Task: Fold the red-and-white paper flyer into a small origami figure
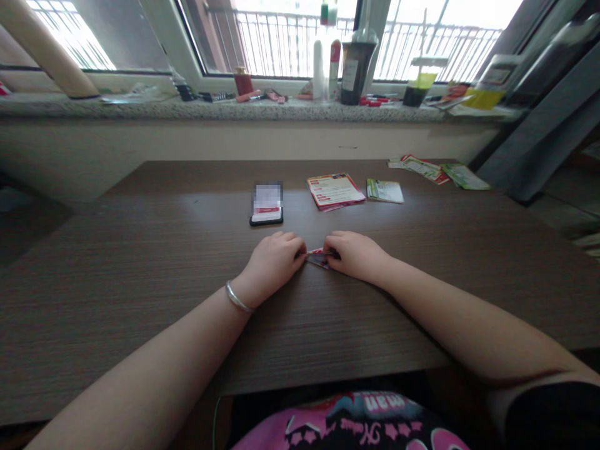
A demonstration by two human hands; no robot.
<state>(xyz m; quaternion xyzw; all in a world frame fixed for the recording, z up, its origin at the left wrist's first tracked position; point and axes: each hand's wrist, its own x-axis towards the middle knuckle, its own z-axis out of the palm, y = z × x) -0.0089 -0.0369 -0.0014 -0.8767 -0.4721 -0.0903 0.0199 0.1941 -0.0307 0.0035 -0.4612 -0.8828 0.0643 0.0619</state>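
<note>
Between my two hands, low over the dark wooden table [164, 275], is a small folded piece of printed paper [317, 257] with red, white and bluish-grey areas. My left hand [280, 255] pinches its left end, fingers curled. At the other end my right hand [352, 253] has thumb and fingers closed on the paper. Much of the paper is hidden by the fingers. Just beyond my left hand lies a phone [267, 218] in a dark case, its screen partly blurred. A stack of printed cards [334, 190] with red edges is past my right hand.
A smaller green-and-white stack of cards [385, 191] lies right of the larger stack. Loose leaflets [424, 169] overlap at the table's far right corner. Along the granite windowsill [154, 109] stand a dark pump bottle [352, 72], a red jar [242, 81] and a cup [419, 84].
</note>
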